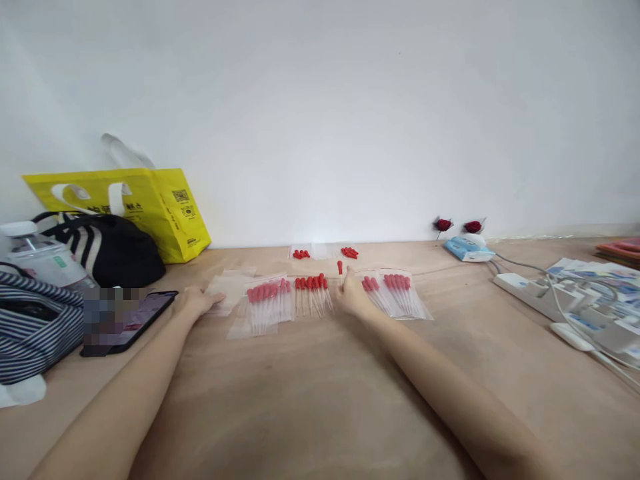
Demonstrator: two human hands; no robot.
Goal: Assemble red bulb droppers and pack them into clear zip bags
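My right hand [354, 295] is closed on a glass dropper [340, 268] with a red rubber bulb, which points up above the fingers. To its left lies a row of loose red-bulbed droppers [313, 285]. On the left, my left hand [199, 301] rests with fingers stretched out on thin clear plastic bags [230, 288]. Between that hand and the loose row are clear bags with several droppers [263, 300] in them. More bagged droppers [397, 293] lie just right of my right hand, which partly covers them.
Small piles of red rubber bulbs [301, 254] lie on clear bags near the wall. A phone [145, 320], a striped bag [37, 327], a black bag [120, 250] and a yellow bag [185, 220] stand left. Tissues [467, 250], a power strip [530, 297] and cables are right.
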